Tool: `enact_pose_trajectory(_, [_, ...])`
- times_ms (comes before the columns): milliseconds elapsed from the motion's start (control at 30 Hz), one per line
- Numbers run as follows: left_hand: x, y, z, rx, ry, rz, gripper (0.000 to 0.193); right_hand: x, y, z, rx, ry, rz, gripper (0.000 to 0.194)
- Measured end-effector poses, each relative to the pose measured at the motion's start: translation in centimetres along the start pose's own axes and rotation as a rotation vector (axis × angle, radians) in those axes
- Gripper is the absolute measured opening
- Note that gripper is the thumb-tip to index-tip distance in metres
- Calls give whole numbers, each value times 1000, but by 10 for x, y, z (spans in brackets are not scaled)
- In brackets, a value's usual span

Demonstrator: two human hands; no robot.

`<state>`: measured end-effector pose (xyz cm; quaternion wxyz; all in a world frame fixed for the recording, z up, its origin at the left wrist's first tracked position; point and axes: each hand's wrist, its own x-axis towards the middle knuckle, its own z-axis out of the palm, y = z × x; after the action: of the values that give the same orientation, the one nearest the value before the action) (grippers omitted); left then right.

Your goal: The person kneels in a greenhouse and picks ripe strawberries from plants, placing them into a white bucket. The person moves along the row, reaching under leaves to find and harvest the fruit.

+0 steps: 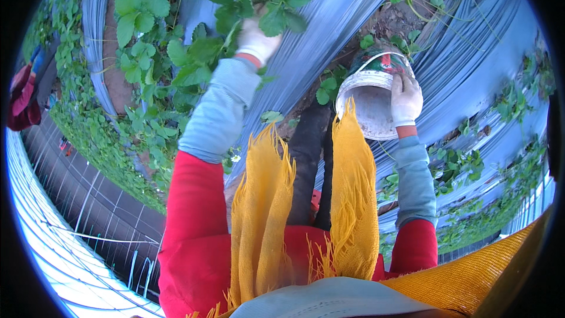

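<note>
My left hand (257, 37), in a white glove, reaches in among strawberry leaves (276, 13) at the top of the view. Its fingertips are blurred and partly behind leaves, so what they touch cannot be told. With my right hand (405, 99), also gloved, I hold the side of a white plastic bucket (344, 92) near its rim. The bucket lies tilted, its open mouth facing me, and its inside looks bare where it shows. Its wall bears a green and red print, and a thin handle arches over it.
Rows of strawberry plants (145, 66) run along both sides, over beds covered in plastic mulch film (304, 53). Soil (388, 22) shows in the furrow beyond the bucket. The fringed ends of a yellow scarf (353, 185) hang before me. Another person (26, 92) is at the far left.
</note>
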<state>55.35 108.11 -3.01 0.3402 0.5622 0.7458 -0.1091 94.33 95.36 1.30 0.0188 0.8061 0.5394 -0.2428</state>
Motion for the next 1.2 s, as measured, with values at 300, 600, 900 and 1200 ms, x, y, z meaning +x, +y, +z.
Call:
enact_pose_trajectory(300, [2,-21,-47,98,271,-130,72,31,22,5,-19,17,-20,37])
enact_pose_trajectory(600, [-2,-32,-55,488,-174,-188,78,36,18,0,-21,-3,-29,37])
enact_pose_trajectory(900, [-47,-59,-64,406,-279,-246,88,31,21,1,-26,-13,-30,38])
enact_pose_trajectory(1200, [-21,-92,-88,209,5,-301,94,33,22,1,-24,-3,-46,40])
